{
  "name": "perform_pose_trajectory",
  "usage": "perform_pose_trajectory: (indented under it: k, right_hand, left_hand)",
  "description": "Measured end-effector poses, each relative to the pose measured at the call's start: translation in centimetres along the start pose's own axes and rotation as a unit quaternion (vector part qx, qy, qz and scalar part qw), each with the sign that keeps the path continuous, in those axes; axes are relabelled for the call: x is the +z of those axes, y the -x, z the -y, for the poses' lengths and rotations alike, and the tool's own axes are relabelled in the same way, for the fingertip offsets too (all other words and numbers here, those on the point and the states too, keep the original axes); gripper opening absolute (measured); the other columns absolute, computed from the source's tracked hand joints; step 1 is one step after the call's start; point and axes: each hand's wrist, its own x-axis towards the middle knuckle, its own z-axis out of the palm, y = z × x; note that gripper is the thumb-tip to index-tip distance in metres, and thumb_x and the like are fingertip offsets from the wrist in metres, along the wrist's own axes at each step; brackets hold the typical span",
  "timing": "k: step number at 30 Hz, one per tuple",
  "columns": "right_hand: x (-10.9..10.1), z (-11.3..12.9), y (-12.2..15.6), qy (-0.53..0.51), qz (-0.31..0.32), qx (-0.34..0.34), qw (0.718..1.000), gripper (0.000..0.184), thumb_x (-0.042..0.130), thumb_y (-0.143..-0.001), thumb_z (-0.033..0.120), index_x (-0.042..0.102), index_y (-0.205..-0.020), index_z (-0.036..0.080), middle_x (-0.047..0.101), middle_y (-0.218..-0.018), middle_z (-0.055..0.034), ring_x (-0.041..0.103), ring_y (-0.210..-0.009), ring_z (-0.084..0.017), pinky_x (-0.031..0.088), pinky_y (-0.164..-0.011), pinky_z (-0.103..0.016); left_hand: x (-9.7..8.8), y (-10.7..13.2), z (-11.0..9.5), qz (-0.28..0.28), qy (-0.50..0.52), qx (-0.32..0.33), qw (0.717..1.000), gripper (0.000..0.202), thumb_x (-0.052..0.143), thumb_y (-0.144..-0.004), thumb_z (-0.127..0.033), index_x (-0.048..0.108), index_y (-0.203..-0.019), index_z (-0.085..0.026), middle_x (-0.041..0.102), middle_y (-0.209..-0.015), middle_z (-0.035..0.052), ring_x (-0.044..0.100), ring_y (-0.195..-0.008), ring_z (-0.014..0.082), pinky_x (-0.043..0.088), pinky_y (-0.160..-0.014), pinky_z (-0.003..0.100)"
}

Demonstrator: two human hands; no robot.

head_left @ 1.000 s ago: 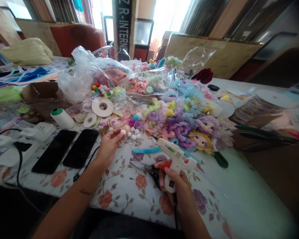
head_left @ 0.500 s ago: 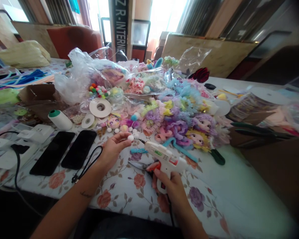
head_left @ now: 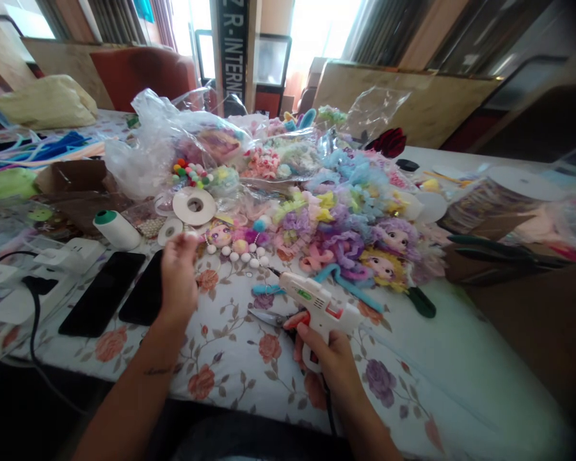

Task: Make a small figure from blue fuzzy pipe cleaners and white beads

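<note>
My right hand (head_left: 333,365) is wrapped round a white hot glue gun (head_left: 312,298), a finger at its orange trigger, the nozzle pointing left. Partly under that hand lie scissors (head_left: 269,318) with their blades on the cloth. My left hand (head_left: 180,275) is closed over the edge of a black phone (head_left: 141,298), with a small white pom-pom (head_left: 191,235) showing at the fingertips; blur softens the detail. Between the hands, a string of white pom-poms (head_left: 244,257) lies in front of a small doll face (head_left: 219,235). A blue fuzzy stem (head_left: 269,290) lies near the nozzle.
Behind are plastic bags (head_left: 148,141), ribbon rolls (head_left: 194,206) and a heap of pastel ruffles (head_left: 345,192) with doll heads. A thread cone (head_left: 118,230), a second phone (head_left: 103,291) and a power strip (head_left: 33,298) stand left. A cardboard box (head_left: 523,307) is at right.
My left hand has moved left from beside the glue gun's nozzle to over the phone, its fingers now pointing up. The right hand and glue gun have stayed in place.
</note>
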Motion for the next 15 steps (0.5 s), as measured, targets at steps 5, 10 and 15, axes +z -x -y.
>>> perform_pose_trajectory:
  k: [5,10,15]
  right_hand:
    - [0.1,-0.5,-0.2,-0.009,0.005,-0.006,1.000,0.033,0.071,-0.078,0.049,0.069,-0.083,0.017,0.059,-0.050,0.0014,0.048,-0.042,-0.011,0.036,-0.042,-0.023]
    - [0.1,-0.1,0.0,-0.009,0.010,0.008,1.000,0.036,0.070,-0.078,0.051,0.070,-0.084,0.016,0.058,-0.049,0.0011,0.046,-0.042,-0.010,0.036,-0.043,-0.022]
    - [0.3,0.3,0.1,-0.005,0.001,0.020,1.000,0.038,0.070,-0.078,0.052,0.069,-0.085,0.015,0.056,-0.049,0.0017,0.046,-0.043,-0.010,0.037,-0.044,-0.022]
  left_hand:
    - [-2.2,-3.6,-1.8,-0.187,0.036,-0.021,0.982,0.011,0.061,-0.086,-0.025,0.056,-0.088,-0.015,0.055,-0.089,-0.0016,0.048,-0.080,0.0107,0.035,-0.071,0.027]
    - [-3.0,-4.4,-1.6,-0.205,0.057,-0.066,0.975,0.013,0.059,-0.088,-0.026,0.053,-0.084,-0.015,0.052,-0.089,-0.0009,0.045,-0.078,0.0125,0.036,-0.070,0.030]
    - [-1.8,-3.6,-1.7,-0.153,0.103,-0.021,0.983,0.011,0.062,-0.086,-0.023,0.054,-0.086,-0.016,0.055,-0.087,-0.0019,0.053,-0.081,0.0098,0.043,-0.078,0.028]
